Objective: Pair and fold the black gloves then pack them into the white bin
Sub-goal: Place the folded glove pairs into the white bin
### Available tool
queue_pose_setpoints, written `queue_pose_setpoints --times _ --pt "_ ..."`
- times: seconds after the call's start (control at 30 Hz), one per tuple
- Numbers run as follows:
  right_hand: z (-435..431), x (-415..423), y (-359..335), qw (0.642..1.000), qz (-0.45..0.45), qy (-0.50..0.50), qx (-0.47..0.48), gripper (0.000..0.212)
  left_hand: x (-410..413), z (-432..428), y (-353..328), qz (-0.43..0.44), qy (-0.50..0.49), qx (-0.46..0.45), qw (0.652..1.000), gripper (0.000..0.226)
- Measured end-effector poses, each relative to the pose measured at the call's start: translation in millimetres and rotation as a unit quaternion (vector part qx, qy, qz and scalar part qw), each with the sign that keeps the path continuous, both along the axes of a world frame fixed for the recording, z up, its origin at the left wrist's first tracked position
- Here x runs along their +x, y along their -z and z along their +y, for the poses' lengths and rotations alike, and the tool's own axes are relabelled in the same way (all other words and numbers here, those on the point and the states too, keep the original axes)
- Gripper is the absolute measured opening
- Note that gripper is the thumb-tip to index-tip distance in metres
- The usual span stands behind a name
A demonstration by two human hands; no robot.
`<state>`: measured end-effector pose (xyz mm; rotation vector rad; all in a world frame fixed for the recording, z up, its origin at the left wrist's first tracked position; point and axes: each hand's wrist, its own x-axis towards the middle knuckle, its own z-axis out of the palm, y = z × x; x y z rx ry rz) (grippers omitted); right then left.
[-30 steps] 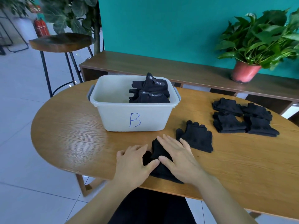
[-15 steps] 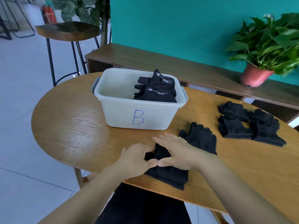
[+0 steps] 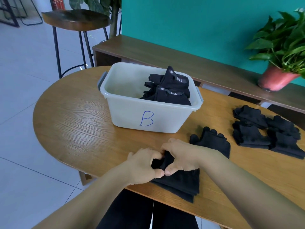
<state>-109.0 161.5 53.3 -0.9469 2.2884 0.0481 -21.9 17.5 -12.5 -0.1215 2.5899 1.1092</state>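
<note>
Pinching the far end of the gloves (image 3: 181, 182) with the left hand (image 3: 142, 164) and right hand (image 3: 181, 156), curling fingers over it, touching thumb to thumb. Pinning them at the table's (image 3: 74, 121) 6 o'clock edge, long axis running 11 to 5. Judging the bin (image 3: 125, 113) straight ahead at 12, about equally near either hand.

An oval wooden table (image 3: 74, 121) stands on a pale tiled floor (image 3: 24, 71). Behind its far edge, a low bench (image 3: 165, 53) runs along a teal wall (image 3: 189, 22), with a potted plant (image 3: 277, 78) at the bench's right end. A stool (image 3: 74, 18) stands far left.
</note>
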Motion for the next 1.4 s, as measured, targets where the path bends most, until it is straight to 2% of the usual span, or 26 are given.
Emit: queue_pose_setpoints --times 0.33,0.47,0.7,1.1,1.3,1.4 --pt "-16 -4 -7 0.998 -0.053 -0.001 0.022 0.034 7 7 1 0.04 -0.04 0.01 0.998 0.045" --pt "-25 -7 -14 0.997 -0.061 -0.011 0.055 0.041 10 8 1 0.05 -0.07 0.034 0.996 0.047" --pt "-34 -11 -17 0.992 -0.096 -0.012 0.077 0.029 12 9 0 0.063 -0.085 0.054 0.993 0.046" --pt "-8 -9 -15 0.995 -0.095 0.036 -0.012 0.028 16 10 -7 0.063 -0.096 0.043 0.992 0.05" --pt "9 -6 -29 0.99 -0.108 0.076 -0.054 0.025 20 11 -19 0.088 -0.111 0.071 0.987 0.065" --pt "20 -6 -41 0.988 -0.104 0.091 -0.071 0.023 18 12 -29 0.113 -0.124 0.102 0.981 0.065"
